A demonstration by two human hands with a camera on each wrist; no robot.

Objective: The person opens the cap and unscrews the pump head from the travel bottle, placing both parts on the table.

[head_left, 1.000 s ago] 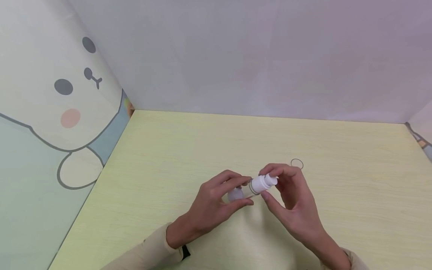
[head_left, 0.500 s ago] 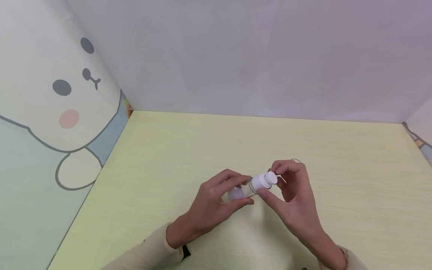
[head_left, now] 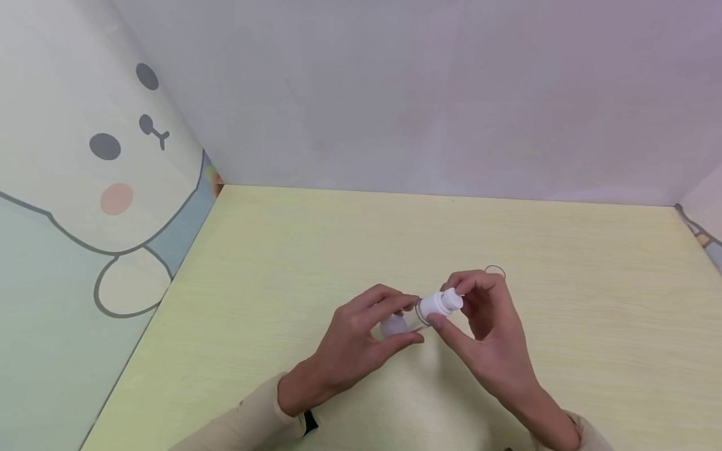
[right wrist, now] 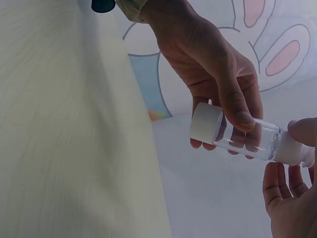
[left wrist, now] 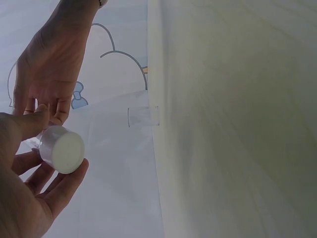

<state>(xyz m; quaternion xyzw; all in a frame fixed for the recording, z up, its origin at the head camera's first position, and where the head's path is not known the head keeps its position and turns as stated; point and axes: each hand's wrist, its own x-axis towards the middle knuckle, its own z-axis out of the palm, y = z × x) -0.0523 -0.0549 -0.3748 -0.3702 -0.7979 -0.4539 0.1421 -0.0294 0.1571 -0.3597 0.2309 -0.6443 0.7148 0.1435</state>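
Note:
A small clear pump bottle (right wrist: 271,139) with a white base (right wrist: 205,123) and a white pump top (head_left: 442,303) is held tilted above the table. My left hand (head_left: 355,338) grips the clear body near the base, thumb on the near side and fingers across the far side. Around the white collar below the pump head, my right hand (head_left: 493,332) pinches with thumb and fingers. The white round bottom (left wrist: 68,152) faces the left wrist camera. In the right wrist view the bottle body looks see-through, with the left fingers visible through it.
A clear cylindrical cap (left wrist: 143,116) stands on the pale yellow table (head_left: 316,244), just beyond the right hand. A grey-white wall (head_left: 361,94) rises behind, and a cartoon-printed panel (head_left: 68,282) borders the left side.
The right thumb has moved from beside the collar onto it, and the right fingers have shifted around the pump top. The left hand and bottle stay nearly in place.

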